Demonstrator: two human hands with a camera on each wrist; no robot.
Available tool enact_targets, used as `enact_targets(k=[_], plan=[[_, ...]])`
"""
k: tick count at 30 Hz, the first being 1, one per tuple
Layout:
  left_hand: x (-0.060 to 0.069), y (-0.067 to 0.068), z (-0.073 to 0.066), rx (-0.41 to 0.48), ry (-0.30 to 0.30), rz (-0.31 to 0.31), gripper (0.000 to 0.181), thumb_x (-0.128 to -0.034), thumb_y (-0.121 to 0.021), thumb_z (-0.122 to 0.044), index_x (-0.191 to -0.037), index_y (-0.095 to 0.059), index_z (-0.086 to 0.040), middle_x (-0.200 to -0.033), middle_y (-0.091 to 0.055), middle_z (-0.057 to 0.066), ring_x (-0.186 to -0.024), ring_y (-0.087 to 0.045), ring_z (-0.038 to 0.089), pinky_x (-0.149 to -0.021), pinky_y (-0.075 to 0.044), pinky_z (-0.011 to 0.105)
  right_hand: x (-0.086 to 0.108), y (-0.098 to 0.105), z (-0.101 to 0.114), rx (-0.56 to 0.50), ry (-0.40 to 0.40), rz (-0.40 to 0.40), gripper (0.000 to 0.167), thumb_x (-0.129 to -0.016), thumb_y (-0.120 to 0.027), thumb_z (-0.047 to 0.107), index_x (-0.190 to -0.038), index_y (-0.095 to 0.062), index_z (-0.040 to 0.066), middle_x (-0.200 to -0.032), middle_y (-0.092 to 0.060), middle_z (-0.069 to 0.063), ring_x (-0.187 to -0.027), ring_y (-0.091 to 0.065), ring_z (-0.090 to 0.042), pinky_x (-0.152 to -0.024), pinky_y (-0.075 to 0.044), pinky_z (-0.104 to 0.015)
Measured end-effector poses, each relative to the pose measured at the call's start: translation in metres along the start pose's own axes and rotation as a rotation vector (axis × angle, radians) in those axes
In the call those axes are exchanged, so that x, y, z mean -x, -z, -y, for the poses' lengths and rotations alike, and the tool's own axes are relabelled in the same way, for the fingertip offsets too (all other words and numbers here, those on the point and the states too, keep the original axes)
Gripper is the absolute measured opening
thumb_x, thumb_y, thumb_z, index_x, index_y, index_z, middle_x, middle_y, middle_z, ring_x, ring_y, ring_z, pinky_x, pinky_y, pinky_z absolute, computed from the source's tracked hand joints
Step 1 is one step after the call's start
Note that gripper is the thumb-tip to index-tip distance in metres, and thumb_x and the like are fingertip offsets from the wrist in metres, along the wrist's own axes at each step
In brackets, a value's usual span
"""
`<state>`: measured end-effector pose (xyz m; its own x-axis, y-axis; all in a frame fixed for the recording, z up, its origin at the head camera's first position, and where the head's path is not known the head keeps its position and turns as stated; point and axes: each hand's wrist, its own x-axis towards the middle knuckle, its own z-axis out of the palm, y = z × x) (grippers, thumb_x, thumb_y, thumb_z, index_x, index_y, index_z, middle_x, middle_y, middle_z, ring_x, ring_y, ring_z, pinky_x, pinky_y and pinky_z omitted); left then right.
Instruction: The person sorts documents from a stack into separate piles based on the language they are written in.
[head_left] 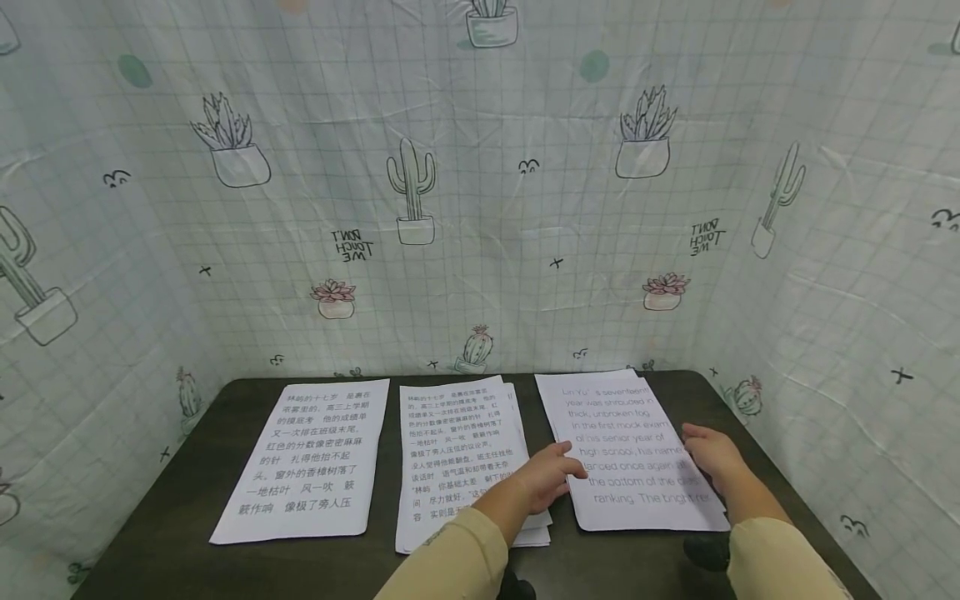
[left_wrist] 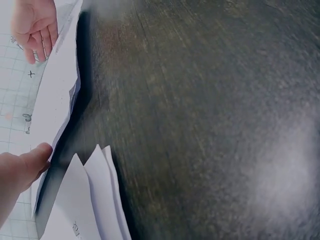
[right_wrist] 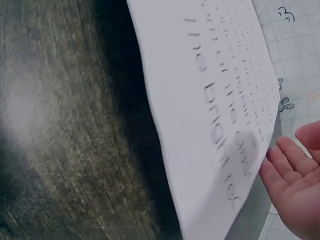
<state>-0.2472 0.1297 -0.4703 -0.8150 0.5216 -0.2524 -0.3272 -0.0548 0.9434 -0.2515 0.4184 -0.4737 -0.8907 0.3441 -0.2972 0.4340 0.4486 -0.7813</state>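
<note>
On the right lies a stack of white sheets printed in English point(head_left: 622, 450), its top sheet a little off from those beneath. My left hand point(head_left: 542, 481) is at the stack's left edge, its fingertips by the border. In the left wrist view, the thumb of that left hand point(left_wrist: 24, 167) lies along the stack's edge. My right hand point(head_left: 718, 460) stands at the opposite edge. The right wrist view shows this right hand point(right_wrist: 295, 182) with straight fingers beside the sheet point(right_wrist: 185, 125), fingertips at its border. Whether the left fingers reach under the sheets is hidden.
A middle stack of sheets with Chinese text point(head_left: 450, 450) lies uneven, partly under my left forearm. Another Chinese-text stack point(head_left: 307, 458) lies at the left. All rest on a dark wooden table point(head_left: 180, 500), enclosed by a cactus-print cloth point(head_left: 480, 192) behind and at both sides.
</note>
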Motion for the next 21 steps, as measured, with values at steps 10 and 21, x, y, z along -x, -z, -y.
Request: enact_targets(k=[10,21], plan=[[0.004,0.010,-0.012,-0.028,-0.019,0.011,0.087,-0.0754,-0.057,0.001,-0.153,-0.019,0.003,-0.158,-0.018,0.031,-0.148,-0.022,0.042,-0.119,-0.024,0.058,0.011,-0.010,0.027,-0.031,0.069,0.002,0.058,-0.098,-0.032,0.010,-0.151,-0.021,-0.007,-0.154,-0.023,-0.034,-0.140,-0.028,-0.051,-0.116,-0.028,-0.060],[0.012,0.053,-0.026,-0.077,-0.070,0.000,0.088,-0.0808,-0.060,-0.002,-0.156,-0.014,-0.002,-0.160,-0.014,0.030,-0.149,-0.018,0.043,-0.117,-0.030,0.056,0.014,-0.046,0.058,-0.109,0.122,0.096,0.057,-0.099,-0.034,0.007,-0.153,-0.020,-0.004,-0.154,-0.024,-0.034,-0.142,-0.027,-0.049,-0.115,-0.032,-0.055]])
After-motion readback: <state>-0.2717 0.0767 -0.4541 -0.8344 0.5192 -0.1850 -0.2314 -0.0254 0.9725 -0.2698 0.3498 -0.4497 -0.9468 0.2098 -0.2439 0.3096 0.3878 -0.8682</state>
